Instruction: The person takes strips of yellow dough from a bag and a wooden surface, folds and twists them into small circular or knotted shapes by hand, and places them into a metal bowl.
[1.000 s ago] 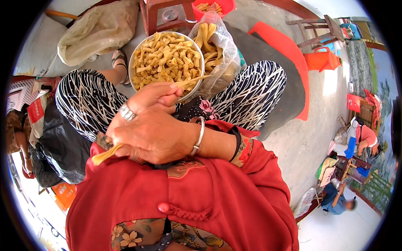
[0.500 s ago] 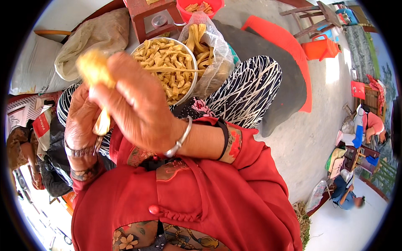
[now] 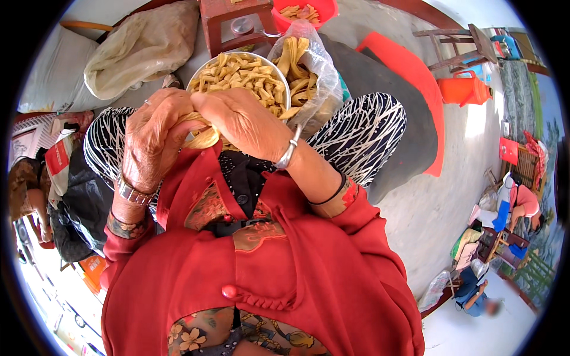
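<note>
Yellow strip, likely light and soft, best held near ends, clamped by fingers of left hand and right hand.

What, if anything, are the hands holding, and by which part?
The left hand and right hand hold a yellowish strip beside its exposed section; they cover the exact place gripped.

Curled left grip beside right grip
</note>
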Demonstrator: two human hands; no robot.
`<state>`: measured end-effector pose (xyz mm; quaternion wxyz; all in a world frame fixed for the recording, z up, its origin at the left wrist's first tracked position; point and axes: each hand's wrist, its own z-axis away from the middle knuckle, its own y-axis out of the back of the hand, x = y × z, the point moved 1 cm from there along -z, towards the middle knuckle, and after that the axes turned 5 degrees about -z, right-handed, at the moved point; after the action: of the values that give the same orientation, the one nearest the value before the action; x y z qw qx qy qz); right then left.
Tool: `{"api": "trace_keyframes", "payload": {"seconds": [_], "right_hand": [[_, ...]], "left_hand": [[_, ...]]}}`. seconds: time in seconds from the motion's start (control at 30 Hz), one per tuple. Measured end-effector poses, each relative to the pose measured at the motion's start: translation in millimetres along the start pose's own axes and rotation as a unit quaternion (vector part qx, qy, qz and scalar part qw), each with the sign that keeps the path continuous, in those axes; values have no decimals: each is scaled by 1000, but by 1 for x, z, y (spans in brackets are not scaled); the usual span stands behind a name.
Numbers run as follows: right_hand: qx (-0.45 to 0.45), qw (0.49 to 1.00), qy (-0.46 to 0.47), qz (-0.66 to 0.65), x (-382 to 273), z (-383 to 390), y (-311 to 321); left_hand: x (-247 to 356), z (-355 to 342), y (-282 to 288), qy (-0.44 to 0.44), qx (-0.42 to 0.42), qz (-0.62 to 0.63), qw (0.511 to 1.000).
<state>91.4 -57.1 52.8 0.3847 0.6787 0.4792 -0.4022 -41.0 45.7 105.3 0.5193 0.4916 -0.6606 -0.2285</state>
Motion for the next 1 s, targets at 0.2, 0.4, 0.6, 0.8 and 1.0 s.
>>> {"api": "trace_keyframes", "payload": {"seconds": [0.2, 0.4, 0.6, 0.8, 1.0], "right_hand": [[123, 992, -13, -18, -19, 10, -1], [108, 994, 4, -17, -12, 15, 2], [70, 958, -183, -211, 0, 26, -7], [131, 896, -246, -347, 13, 34, -14], [172, 891, -251, -336, 15, 35, -17]], "left_hand": [[7, 2, -12, 251, 57, 577, 775], [8, 1, -22, 270, 3, 661, 700], [6, 9, -39, 254, 70, 450, 853], [2, 10, -43, 199, 50, 337, 919], [8, 6, -38, 118, 8, 113, 986]]}}
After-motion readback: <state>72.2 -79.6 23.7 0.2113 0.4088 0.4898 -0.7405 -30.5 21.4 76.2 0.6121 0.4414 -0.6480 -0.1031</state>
